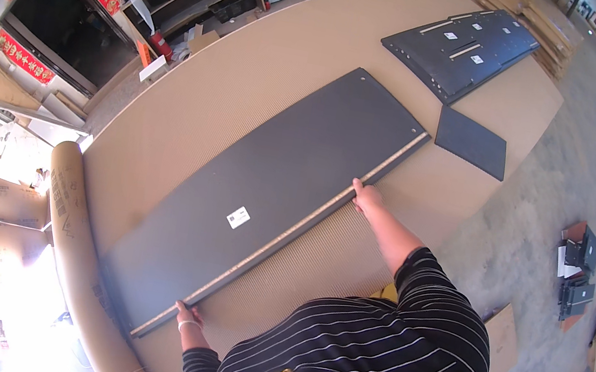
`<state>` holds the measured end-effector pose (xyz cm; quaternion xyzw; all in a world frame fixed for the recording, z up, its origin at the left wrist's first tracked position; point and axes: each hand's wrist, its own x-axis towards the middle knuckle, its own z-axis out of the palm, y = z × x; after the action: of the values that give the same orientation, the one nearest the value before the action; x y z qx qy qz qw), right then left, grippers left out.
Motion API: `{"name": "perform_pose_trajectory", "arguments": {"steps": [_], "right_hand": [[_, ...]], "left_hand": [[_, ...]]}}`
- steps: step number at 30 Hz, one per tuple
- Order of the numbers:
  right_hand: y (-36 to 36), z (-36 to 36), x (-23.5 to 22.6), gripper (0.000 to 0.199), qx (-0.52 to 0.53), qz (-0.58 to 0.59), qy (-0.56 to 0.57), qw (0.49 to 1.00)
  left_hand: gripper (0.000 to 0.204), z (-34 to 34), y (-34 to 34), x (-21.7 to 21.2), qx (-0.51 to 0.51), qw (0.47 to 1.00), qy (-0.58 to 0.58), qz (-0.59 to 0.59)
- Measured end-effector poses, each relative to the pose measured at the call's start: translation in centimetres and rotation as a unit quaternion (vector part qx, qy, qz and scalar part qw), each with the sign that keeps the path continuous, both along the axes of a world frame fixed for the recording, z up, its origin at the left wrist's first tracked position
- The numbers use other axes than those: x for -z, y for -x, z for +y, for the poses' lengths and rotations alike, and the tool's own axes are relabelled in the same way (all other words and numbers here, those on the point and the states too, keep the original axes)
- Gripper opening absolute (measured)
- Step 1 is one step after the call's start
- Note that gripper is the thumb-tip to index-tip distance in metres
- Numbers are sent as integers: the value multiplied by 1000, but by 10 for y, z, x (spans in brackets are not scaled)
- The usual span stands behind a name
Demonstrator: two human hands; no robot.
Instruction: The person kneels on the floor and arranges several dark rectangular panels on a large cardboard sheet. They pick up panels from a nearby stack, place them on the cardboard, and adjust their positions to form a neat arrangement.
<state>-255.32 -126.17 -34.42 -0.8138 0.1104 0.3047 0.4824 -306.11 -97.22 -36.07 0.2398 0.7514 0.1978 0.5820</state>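
Nearby — cardboard roll, small dark panel

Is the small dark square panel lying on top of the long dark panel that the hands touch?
No: the small square panel lies apart on the cardboard-covered table, beyond the long dark panel.

Black top w/ thin white stripes, long sleeves pushed up; thin band on left wrist.

We could not see fingertips of left hand and right hand, tucked at dark panel edge. Panel's white label too small to make out. Cardboard tube ran into glare.
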Motion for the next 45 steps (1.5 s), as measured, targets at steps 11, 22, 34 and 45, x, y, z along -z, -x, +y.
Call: {"name": "perform_pose_trajectory", "arguments": {"steps": [11,22,34,45], "right_hand": [[-32,69,6,52,-43,53,-74,995],[-281,-45,11,34,-228,-288,114,923],[-341,-60,38,58,-200,-244,102,943],[-347,-52,38,55,-185,-191,165,950]], "left_hand": [[61,100,-52,4,-31,996,-25,78],[57,89,-47,4,-23,988,-151,36],[62,88,-50,-9,-26,995,-71,58],[66,96,-44,-9,43,996,-56,55]]}}
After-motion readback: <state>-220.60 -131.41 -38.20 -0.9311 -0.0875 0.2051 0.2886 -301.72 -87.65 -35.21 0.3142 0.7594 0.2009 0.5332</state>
